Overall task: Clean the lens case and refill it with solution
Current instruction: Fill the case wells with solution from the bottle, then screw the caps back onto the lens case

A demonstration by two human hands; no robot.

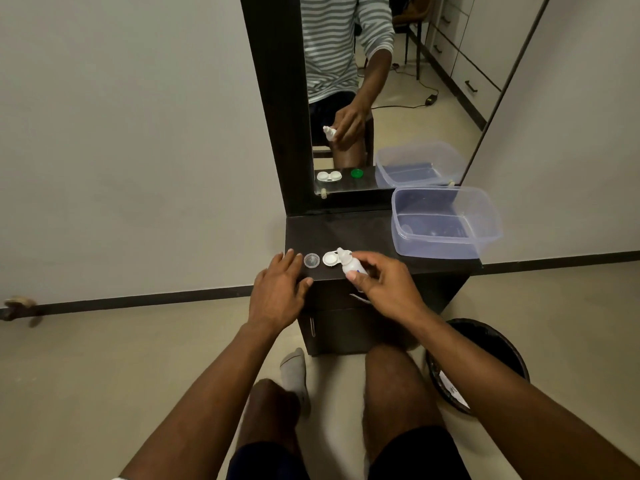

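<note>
White plastic case [331,258], its round wells uncapped, is lying on the dark matte cabinet [367,237]. Right hand [388,284] is gripping a tilted white bottle [349,264] over it; left hand [277,292] is resting flat, empty, beside a translucent cap [311,260]. Clear tub [445,223] is sitting behind.

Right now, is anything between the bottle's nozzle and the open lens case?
Nothing visible: the right hand tilts the solution bottle so its nozzle sits right over the lens case. The left hand rests aside, beside a loose cap.
</note>
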